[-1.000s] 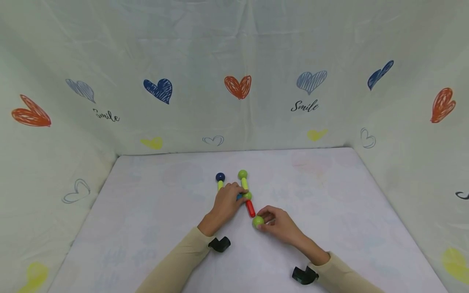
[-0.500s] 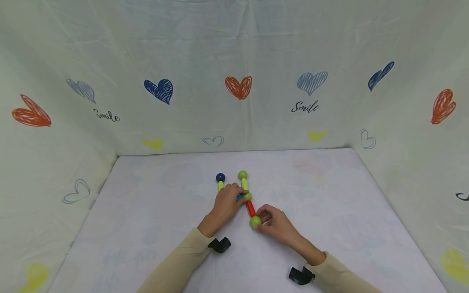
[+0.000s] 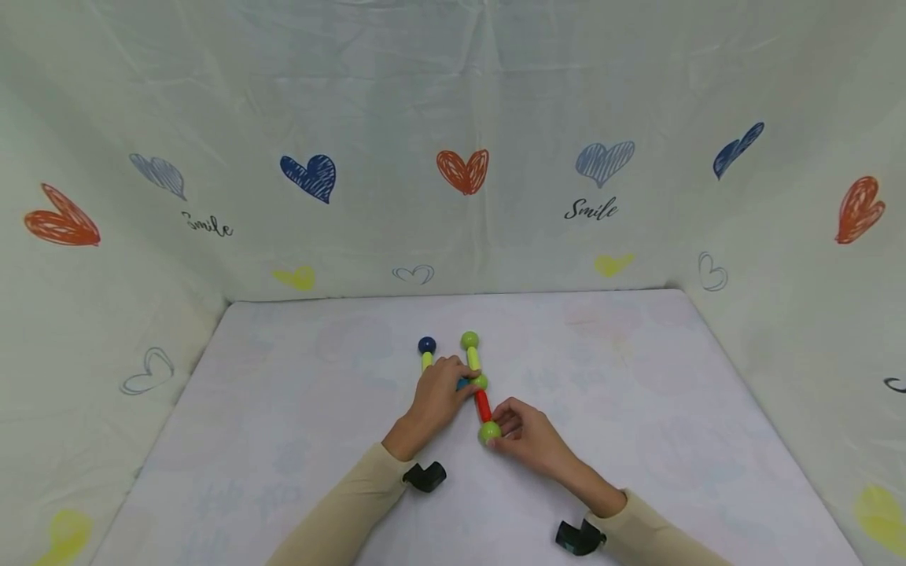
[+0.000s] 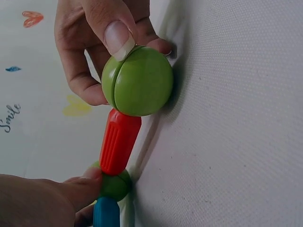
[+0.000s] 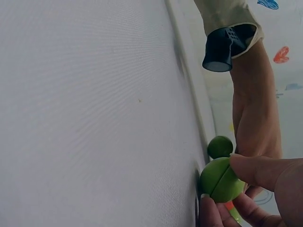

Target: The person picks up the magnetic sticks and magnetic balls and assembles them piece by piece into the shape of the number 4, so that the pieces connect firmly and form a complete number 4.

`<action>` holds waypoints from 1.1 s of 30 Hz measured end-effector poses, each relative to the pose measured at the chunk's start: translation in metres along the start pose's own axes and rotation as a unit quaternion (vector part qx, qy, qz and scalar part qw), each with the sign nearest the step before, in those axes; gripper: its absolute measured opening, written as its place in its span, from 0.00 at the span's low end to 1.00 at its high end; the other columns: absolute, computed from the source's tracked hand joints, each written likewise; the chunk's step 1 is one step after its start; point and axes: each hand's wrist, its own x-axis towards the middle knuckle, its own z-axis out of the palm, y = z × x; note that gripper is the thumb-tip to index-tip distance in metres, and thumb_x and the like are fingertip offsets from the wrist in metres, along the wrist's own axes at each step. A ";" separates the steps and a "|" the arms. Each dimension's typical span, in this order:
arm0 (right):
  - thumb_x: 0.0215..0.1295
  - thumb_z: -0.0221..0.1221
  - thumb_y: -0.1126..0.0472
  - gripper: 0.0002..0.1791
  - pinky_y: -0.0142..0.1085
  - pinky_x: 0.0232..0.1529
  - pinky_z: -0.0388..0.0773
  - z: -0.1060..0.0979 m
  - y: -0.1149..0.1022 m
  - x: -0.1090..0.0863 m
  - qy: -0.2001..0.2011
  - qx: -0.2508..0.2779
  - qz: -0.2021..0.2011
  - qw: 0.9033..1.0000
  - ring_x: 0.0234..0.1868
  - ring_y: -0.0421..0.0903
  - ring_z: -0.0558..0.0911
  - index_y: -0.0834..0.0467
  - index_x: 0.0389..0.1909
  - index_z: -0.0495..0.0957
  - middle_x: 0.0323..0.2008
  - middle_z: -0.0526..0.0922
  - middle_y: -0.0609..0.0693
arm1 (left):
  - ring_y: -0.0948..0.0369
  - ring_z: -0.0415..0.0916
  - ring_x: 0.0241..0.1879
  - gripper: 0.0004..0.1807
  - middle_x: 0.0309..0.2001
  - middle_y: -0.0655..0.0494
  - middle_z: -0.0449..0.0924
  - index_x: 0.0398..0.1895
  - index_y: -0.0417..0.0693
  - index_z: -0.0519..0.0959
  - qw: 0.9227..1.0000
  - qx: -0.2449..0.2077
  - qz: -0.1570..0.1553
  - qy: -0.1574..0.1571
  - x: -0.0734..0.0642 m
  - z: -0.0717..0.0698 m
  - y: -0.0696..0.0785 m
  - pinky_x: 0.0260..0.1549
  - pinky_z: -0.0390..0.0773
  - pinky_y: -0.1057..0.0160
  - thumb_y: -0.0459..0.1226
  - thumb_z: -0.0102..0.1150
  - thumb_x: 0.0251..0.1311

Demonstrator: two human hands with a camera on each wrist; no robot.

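Observation:
My right hand [image 3: 531, 440] pinches a green ball [image 4: 144, 80] between thumb and fingers. The ball touches the near end of a red rod [image 4: 120, 142], whose far end meets a second green ball [image 4: 116, 185]. My left hand [image 3: 439, 397] pinches that second ball, next to a blue rod [image 4: 107, 212] that the hand partly covers. From the second ball a yellow-green rod [image 3: 473, 358] runs back to another green ball [image 3: 470, 340]. Left of it, a dark blue ball [image 3: 427, 345] tops a second yellow-green rod [image 3: 427, 361], its lower part hidden behind my left hand.
The pieces lie on a white-covered table [image 3: 283, 440]. A pale curtain [image 3: 382, 94] printed with hearts and words hangs behind and at both sides. Each wrist carries a small black camera, one of them a left wrist camera [image 3: 425, 476].
My right hand has moved slightly left with its green ball, closing the gap to the red rod, which the ball now touches. My left hand stays in place.

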 end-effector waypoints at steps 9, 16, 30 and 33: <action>0.59 0.75 0.68 0.17 0.31 0.42 0.82 0.001 0.003 0.003 0.000 -0.021 0.016 1.000 0.40 0.43 0.84 0.63 0.46 0.79 0.39 0.85 0.49 | 0.56 0.78 0.41 0.16 0.41 0.54 0.84 0.52 0.49 0.91 1.000 0.004 -0.002 -0.003 0.000 -0.002 0.000 0.37 0.74 0.66 0.41 0.75 0.63; 0.60 0.74 0.69 0.16 0.31 0.41 0.82 -0.007 0.002 0.003 -0.009 -0.009 0.006 1.000 0.39 0.44 0.85 0.64 0.46 0.79 0.41 0.86 0.52 | 0.56 0.78 0.41 0.15 0.41 0.54 0.85 0.51 0.49 0.91 1.000 0.017 0.017 -0.004 0.000 -0.003 0.001 0.39 0.76 0.62 0.42 0.75 0.63; 0.69 0.65 0.67 0.16 0.33 0.40 0.83 -0.039 0.008 0.011 0.008 0.047 0.050 0.998 0.43 0.47 0.86 0.69 0.53 0.78 0.46 0.86 0.57 | 0.56 0.79 0.46 0.20 0.47 0.54 0.84 0.58 0.49 0.87 0.998 0.047 0.029 0.008 -0.007 -0.004 0.000 0.46 0.79 0.56 0.44 0.73 0.66; 0.71 0.65 0.66 0.16 0.34 0.42 0.84 -0.049 0.007 0.013 0.015 0.054 0.066 0.996 0.44 0.49 0.86 0.69 0.55 0.77 0.47 0.86 0.58 | 0.55 0.80 0.49 0.20 0.48 0.54 0.85 0.59 0.49 0.86 0.998 0.045 0.028 0.022 -0.008 -0.009 -0.004 0.48 0.79 0.54 0.44 0.73 0.66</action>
